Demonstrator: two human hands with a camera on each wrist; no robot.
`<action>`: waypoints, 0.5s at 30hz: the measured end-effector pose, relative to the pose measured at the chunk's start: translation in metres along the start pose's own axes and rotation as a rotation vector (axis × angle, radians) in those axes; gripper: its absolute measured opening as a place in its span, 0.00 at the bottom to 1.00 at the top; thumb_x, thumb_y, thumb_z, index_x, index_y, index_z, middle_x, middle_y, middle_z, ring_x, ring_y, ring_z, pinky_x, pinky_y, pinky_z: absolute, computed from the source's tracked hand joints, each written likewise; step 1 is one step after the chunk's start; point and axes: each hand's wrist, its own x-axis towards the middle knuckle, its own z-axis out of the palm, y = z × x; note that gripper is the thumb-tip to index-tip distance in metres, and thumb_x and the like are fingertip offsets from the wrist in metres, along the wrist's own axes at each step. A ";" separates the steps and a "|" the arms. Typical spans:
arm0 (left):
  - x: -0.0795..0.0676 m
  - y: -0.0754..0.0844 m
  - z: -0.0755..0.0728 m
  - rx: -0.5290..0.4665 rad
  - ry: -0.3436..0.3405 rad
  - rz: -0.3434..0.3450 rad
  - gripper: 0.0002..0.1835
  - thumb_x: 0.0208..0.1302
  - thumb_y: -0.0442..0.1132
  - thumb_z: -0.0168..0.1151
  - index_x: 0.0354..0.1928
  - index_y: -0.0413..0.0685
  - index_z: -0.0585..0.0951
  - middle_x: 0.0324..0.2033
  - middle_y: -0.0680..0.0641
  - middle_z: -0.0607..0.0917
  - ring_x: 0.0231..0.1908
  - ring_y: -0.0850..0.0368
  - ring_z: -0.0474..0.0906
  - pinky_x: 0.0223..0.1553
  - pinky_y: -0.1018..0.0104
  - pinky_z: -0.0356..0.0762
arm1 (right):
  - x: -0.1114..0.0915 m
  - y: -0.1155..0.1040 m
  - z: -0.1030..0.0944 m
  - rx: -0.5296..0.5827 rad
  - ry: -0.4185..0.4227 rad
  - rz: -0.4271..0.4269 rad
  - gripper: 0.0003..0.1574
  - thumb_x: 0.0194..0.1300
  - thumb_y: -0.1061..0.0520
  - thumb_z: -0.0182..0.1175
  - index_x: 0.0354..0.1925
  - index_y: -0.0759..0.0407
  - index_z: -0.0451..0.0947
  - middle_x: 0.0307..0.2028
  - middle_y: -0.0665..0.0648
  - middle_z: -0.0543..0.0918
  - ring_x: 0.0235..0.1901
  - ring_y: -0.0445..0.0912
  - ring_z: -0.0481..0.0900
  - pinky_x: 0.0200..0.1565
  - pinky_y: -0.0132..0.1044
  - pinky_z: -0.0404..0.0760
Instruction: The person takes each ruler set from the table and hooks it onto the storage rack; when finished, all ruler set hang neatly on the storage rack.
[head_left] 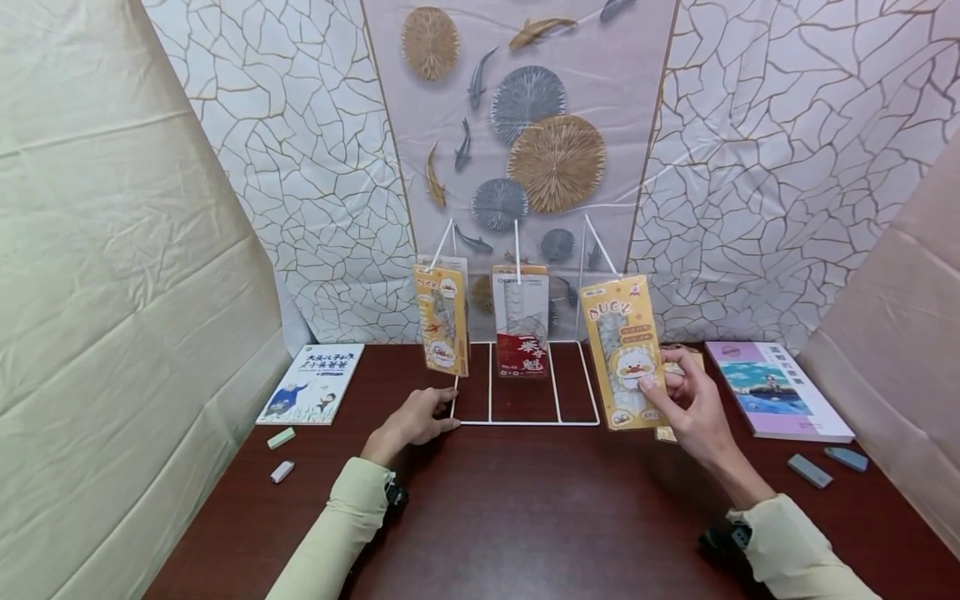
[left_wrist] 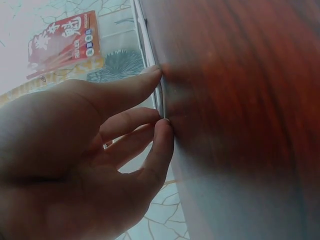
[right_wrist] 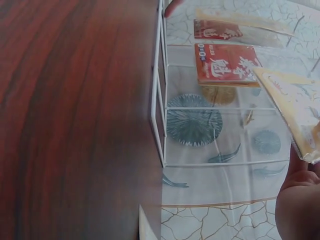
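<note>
My right hand [head_left: 701,417] pinches the lower right edge of a yellow stationery pack [head_left: 618,333] printed "DUCK", which has a clear window. The pack's top meets the tip of the right arm of a white wire display rack [head_left: 525,423]. At the rack's front left corner, my left hand [head_left: 411,427] holds the thin base wire between thumb and fingers, as the left wrist view shows. Another yellow duck pack [head_left: 442,321] hangs on the left arm. From the middle arm hangs a red-and-white pack [head_left: 522,333], with a yellow one behind it.
Partly hidden behind my right hand, more yellow packs [head_left: 665,434] lie on the table. A white book [head_left: 311,385] with two small erasers [head_left: 281,438] is at left. At right are a pink-edged book [head_left: 780,392] and two grey-blue pieces [head_left: 810,471].
</note>
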 end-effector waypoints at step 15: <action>0.001 0.000 0.001 -0.004 -0.002 -0.018 0.31 0.66 0.42 0.69 0.69 0.43 0.74 0.65 0.42 0.79 0.58 0.46 0.81 0.60 0.55 0.80 | -0.004 0.001 0.001 0.048 0.091 -0.054 0.19 0.66 0.69 0.61 0.53 0.68 0.70 0.32 0.48 0.91 0.21 0.42 0.84 0.19 0.36 0.84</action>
